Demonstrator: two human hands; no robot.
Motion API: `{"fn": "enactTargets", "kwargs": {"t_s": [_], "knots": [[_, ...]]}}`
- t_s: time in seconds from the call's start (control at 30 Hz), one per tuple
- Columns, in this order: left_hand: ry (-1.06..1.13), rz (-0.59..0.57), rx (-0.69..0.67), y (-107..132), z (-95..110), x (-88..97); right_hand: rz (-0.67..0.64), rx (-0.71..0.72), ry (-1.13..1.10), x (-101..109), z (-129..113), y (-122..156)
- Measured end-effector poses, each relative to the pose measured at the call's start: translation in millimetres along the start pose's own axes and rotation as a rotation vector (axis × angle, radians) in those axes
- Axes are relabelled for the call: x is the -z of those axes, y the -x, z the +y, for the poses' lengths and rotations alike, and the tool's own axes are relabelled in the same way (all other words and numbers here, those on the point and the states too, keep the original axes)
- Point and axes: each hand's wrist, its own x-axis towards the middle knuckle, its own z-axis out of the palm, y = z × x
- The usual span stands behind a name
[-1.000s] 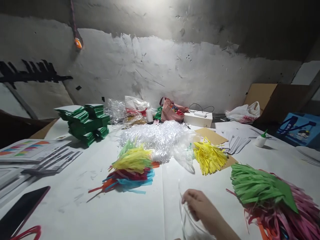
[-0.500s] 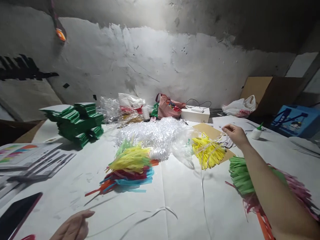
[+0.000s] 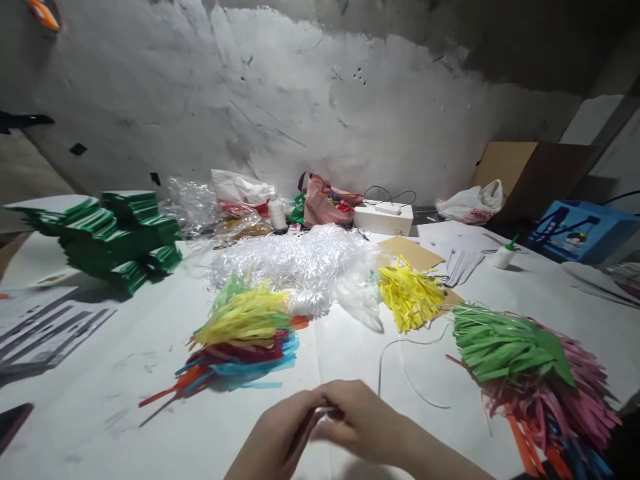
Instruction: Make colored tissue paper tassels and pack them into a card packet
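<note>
At the bottom middle, my left hand (image 3: 283, 423) and my right hand (image 3: 365, 417) are brought together, fingers bent and closed, with the fingertips touching or nearly so. What they pinch is hidden by the fingers. A thin silvery ribbon (image 3: 381, 363) curls on the white table just beyond my right hand, one stretch passing out of sight near it. To the left lies a pile of yellow, red and blue paper tassels (image 3: 250, 323). A yellow tassel bundle (image 3: 411, 297) lies farther back, and green tassels (image 3: 507, 347) rest on pink ones (image 3: 585, 380) at the right.
Shredded white strips (image 3: 300, 260) are heaped at the middle back. Stacked green-edged cards (image 3: 115, 233) stand at the left, near printed sheets (image 3: 55, 333). A glue bottle (image 3: 505, 255), a blue box (image 3: 580, 230) and a cardboard box (image 3: 530, 173) are at the right.
My right hand has come back from beside the yellow tassels, and my left hand has moved in from the lower left. They now meet at the bottom middle. The view has shifted right.
</note>
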Motion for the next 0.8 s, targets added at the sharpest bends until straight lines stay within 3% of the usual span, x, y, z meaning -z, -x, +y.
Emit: {"fn": "enactTargets", "kwargs": {"t_s": [0.07,0.17,0.27,0.33,0.4,0.5,0.53,0.63,0.73,0.8], "knots": [[-0.051,0.007,0.047,5.8,-11.7,22.3,0.057,-0.109,-0.015,14.3,14.1,8.2],[-0.088,0.058,0.145,28.7,-38.0,59.0,0.159,-0.226,0.057,65.8,51.4,26.2],[-0.084,0.112,0.214,44.8,-50.0,68.1,0.299,-0.343,0.211,94.4,77.2,33.2],[-0.067,0.102,0.208,42.8,-46.1,54.9,0.361,-0.359,0.299,80.4,73.6,26.6],[-0.048,0.062,0.172,32.9,-37.2,34.4,0.332,-0.286,0.328,44.9,53.6,13.3],[-0.003,0.017,0.143,18.0,-25.5,10.3,-0.005,0.032,0.245,-15.7,15.9,-8.7],[0.015,0.009,0.142,15.7,-23.7,6.6,-0.059,0.040,0.207,-31.2,7.6,-14.1],[0.040,0.011,0.183,19.3,-25.0,5.8,-0.118,0.046,0.200,-57.6,6.0,-21.8],[0.048,0.026,0.249,29.8,-34.0,14.8,-0.088,0.165,0.242,-65.1,28.3,-20.3],[0.051,0.076,0.284,33.7,-45.8,30.4,-0.033,0.202,0.243,-66.9,43.8,-18.4]]}}
